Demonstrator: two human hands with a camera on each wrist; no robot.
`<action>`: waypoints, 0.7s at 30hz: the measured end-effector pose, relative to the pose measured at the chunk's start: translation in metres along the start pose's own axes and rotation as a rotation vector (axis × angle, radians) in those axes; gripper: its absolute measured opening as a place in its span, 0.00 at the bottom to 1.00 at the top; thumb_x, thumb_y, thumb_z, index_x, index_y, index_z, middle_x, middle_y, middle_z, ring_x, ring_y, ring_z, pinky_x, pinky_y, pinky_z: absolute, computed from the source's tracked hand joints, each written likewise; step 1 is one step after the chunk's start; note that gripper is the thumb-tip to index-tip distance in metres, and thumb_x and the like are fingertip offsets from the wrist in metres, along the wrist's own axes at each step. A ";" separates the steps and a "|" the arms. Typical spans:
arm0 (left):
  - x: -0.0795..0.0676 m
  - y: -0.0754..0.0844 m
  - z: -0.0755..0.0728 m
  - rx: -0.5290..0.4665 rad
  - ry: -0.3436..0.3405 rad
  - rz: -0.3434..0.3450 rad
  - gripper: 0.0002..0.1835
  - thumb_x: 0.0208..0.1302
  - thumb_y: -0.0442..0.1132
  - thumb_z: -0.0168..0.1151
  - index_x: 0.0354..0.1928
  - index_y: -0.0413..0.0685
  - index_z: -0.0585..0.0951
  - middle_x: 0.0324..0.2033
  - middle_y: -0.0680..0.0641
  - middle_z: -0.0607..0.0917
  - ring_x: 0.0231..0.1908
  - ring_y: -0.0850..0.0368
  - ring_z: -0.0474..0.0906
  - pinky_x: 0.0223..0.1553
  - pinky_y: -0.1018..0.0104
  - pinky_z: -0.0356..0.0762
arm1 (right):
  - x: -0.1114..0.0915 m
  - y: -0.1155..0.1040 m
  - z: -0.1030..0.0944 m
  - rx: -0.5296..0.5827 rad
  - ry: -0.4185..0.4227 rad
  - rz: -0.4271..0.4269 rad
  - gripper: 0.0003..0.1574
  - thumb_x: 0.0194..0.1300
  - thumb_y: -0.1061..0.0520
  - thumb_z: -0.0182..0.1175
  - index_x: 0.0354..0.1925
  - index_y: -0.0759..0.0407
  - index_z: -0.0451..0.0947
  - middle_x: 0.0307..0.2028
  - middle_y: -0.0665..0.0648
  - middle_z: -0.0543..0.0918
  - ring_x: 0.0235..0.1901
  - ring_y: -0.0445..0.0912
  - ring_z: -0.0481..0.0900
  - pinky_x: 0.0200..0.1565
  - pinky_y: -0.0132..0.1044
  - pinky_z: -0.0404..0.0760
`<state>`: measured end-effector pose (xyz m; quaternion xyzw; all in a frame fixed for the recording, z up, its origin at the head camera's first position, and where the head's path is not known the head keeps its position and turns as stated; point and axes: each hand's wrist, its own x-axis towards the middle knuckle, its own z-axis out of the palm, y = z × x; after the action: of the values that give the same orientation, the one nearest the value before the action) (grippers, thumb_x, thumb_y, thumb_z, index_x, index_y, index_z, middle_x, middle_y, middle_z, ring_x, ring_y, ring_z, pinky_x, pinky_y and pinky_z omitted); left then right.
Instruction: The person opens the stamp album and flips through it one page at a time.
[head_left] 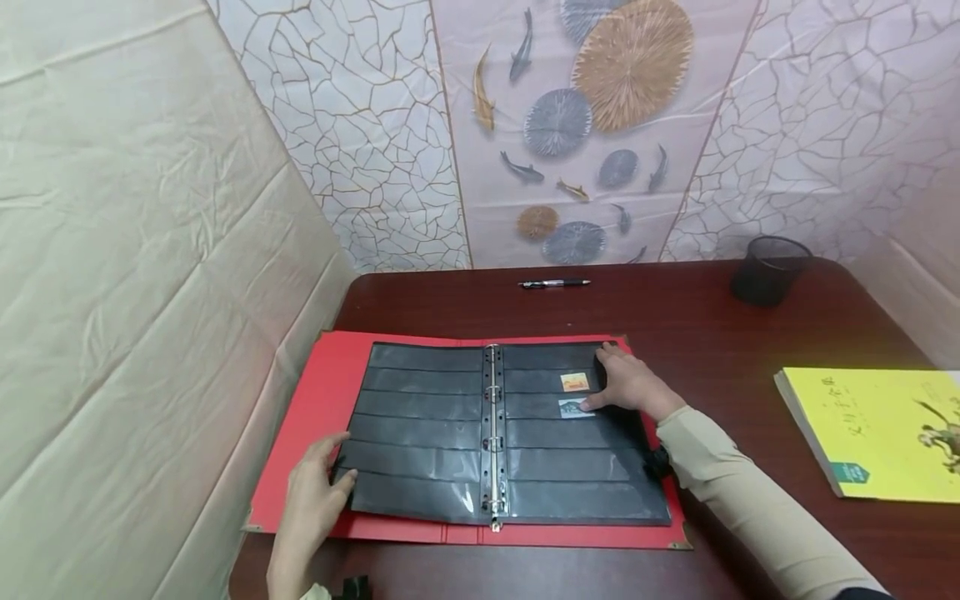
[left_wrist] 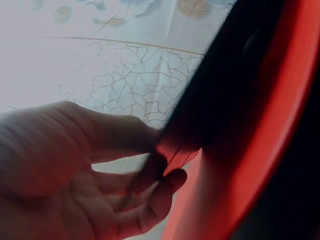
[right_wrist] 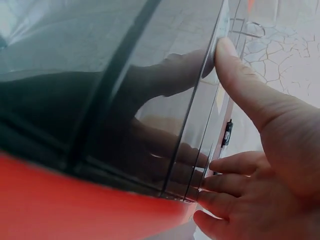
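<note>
A red stamp album (head_left: 300,433) lies spread open, its black pocket pages (head_left: 420,429) held by a metal ring binding (head_left: 493,417). On the right-hand page are an orange-yellow stamp (head_left: 575,382) and, just below it, a bluish stamp (head_left: 570,407). My left hand (head_left: 309,500) pinches the outer edge of the left-hand page between thumb and fingers; the left wrist view shows the page edge (left_wrist: 172,145) between them. My right hand (head_left: 636,385) rests on the right-hand page, thumb touching the bluish stamp and fingers extended at the page's outer edge, as in the right wrist view (right_wrist: 270,145).
A black pen (head_left: 555,283) lies behind the album. At the back right stands a black mesh pen cup (head_left: 767,275). A thick yellow book (head_left: 885,433) lies at the right. Cloth-covered walls (head_left: 172,250) border the dark wooden table (head_left: 675,308).
</note>
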<state>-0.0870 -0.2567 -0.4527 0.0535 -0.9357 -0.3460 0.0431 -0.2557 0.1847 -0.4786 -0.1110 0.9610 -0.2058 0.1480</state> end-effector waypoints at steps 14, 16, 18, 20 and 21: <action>0.002 0.002 0.026 0.132 -0.070 -0.059 0.31 0.56 0.36 0.74 0.61 0.32 0.77 0.59 0.27 0.76 0.59 0.27 0.69 0.53 0.31 0.70 | -0.004 0.005 -0.002 -0.069 0.085 -0.061 0.65 0.45 0.40 0.82 0.67 0.77 0.66 0.60 0.76 0.74 0.51 0.62 0.77 0.56 0.60 0.76; 0.003 0.006 0.030 0.164 -0.067 -0.060 0.30 0.55 0.38 0.75 0.60 0.33 0.78 0.58 0.28 0.77 0.59 0.27 0.69 0.51 0.29 0.69 | -0.005 0.004 -0.002 -0.058 0.092 -0.064 0.64 0.45 0.41 0.83 0.67 0.76 0.66 0.59 0.75 0.75 0.49 0.61 0.77 0.56 0.60 0.77; 0.003 0.010 0.033 0.189 -0.066 -0.055 0.30 0.55 0.39 0.75 0.58 0.32 0.79 0.58 0.28 0.77 0.60 0.28 0.69 0.50 0.28 0.67 | -0.005 0.003 -0.001 -0.034 0.096 -0.059 0.64 0.46 0.43 0.83 0.69 0.76 0.64 0.59 0.74 0.76 0.49 0.61 0.77 0.56 0.60 0.76; 0.005 0.014 0.036 0.202 -0.079 -0.048 0.30 0.55 0.39 0.75 0.58 0.32 0.79 0.60 0.28 0.76 0.62 0.28 0.67 0.51 0.27 0.65 | -0.006 0.000 0.000 -0.010 0.092 -0.040 0.64 0.47 0.45 0.82 0.70 0.75 0.63 0.58 0.73 0.77 0.49 0.61 0.77 0.56 0.60 0.76; 0.006 0.015 0.038 0.210 -0.086 -0.043 0.30 0.55 0.39 0.75 0.57 0.31 0.79 0.60 0.28 0.76 0.63 0.28 0.66 0.52 0.26 0.65 | -0.006 -0.002 0.001 0.000 0.090 -0.032 0.64 0.47 0.45 0.82 0.70 0.75 0.63 0.57 0.73 0.78 0.49 0.60 0.77 0.56 0.60 0.76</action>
<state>-0.0986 -0.2222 -0.4716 0.0628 -0.9664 -0.2489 -0.0101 -0.2495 0.1846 -0.4773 -0.1169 0.9648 -0.2128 0.1014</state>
